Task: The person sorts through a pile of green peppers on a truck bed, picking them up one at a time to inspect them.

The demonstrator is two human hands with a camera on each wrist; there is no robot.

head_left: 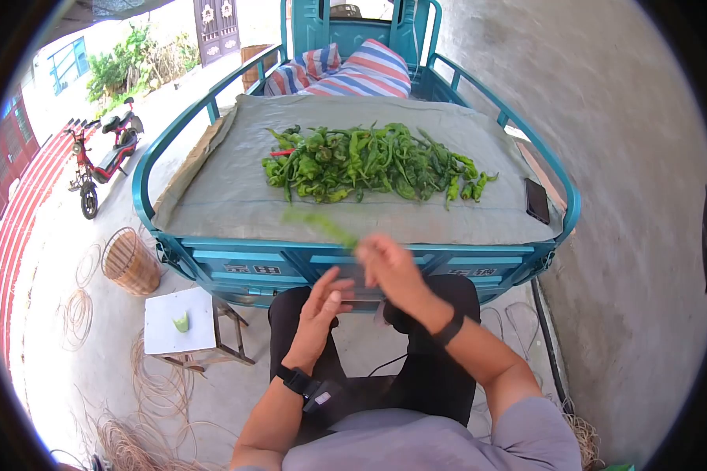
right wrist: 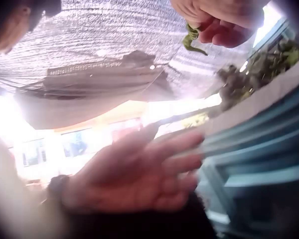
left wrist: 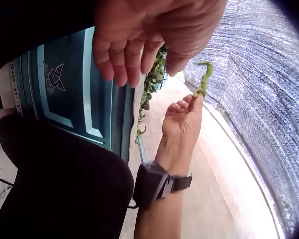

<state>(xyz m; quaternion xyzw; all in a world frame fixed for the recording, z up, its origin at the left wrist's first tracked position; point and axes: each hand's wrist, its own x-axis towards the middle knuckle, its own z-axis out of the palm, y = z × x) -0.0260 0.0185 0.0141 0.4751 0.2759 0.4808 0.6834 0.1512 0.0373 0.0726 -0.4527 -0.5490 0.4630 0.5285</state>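
My right hand [head_left: 394,273] pinches a long green chili pepper [head_left: 326,226] by one end, above the near edge of the cart bed; both are blurred in the head view. The left wrist view shows the same curved pepper [left wrist: 205,79] standing up from the thumb and fingertips. Over my lap, my left hand [head_left: 314,320] is held with loosely spread fingers and nothing in it. A wide heap of green peppers [head_left: 369,163] lies on a grey sheet [head_left: 220,206] in the blue cart, beyond both hands. One red pepper [head_left: 281,152] shows at the heap's left side.
A dark phone [head_left: 536,200] lies on the sheet's right side. Blue side rails [head_left: 161,153] border the bed, with striped sacks [head_left: 369,71] behind. To the left stand a wicker basket [head_left: 131,263] and a small stool [head_left: 165,314] bearing a green piece [head_left: 181,322].
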